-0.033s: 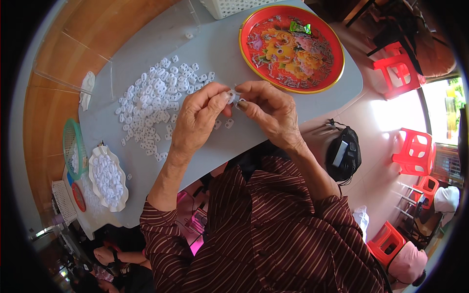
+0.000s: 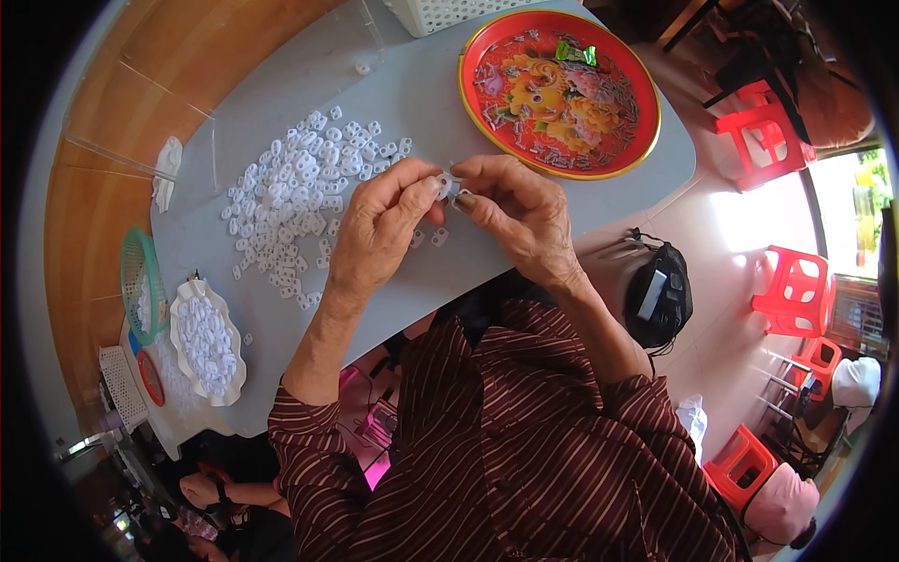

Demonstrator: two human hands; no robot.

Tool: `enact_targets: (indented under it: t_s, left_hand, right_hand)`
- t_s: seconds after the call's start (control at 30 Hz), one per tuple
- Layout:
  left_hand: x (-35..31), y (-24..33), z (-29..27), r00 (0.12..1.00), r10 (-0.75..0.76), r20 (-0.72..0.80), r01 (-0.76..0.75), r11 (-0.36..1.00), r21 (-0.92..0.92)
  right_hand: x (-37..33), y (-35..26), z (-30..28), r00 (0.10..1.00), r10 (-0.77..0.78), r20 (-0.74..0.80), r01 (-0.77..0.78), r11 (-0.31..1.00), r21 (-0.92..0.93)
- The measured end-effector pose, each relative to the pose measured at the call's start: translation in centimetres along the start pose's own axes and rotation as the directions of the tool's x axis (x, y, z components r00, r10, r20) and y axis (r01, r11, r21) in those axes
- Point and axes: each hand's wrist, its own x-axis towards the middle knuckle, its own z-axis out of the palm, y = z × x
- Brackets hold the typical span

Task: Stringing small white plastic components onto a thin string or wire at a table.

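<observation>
We pinched 1 white piece (image 2: 444, 185) between left hand (image 2: 382, 217) and right hand (image 2: 526, 215), seemingly mid-fitting; the next move needed steadiness.

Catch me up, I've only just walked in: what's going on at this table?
A person in a striped shirt pinches a small white piece in the left hand, with the right hand close against it; the finer finger work is too small to make out. On the grey table, a loose pile of white pieces lies to the left, near a scalloped dish of more. Beyond the right hand sits a red tray scattered with small, thin bits.
</observation>
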Motion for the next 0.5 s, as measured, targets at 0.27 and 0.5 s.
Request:
enact_targets:
  t_s: [0.27,0.5]
  left_hand:
    - [0.0,0.3,-0.1,1.0,-0.003,0.013,0.003,0.999,0.047]
    - [0.2,1.2,0.2,0.998,0.015,0.062,-0.021,0.995,0.096]
  right_hand:
    - [0.0,0.2,0.2,1.0,-0.026,-0.011,0.026,0.999,-0.036]
    - [0.0,-0.2,0.2,0.999,-0.036,-0.03,0.035,0.999,-0.032]
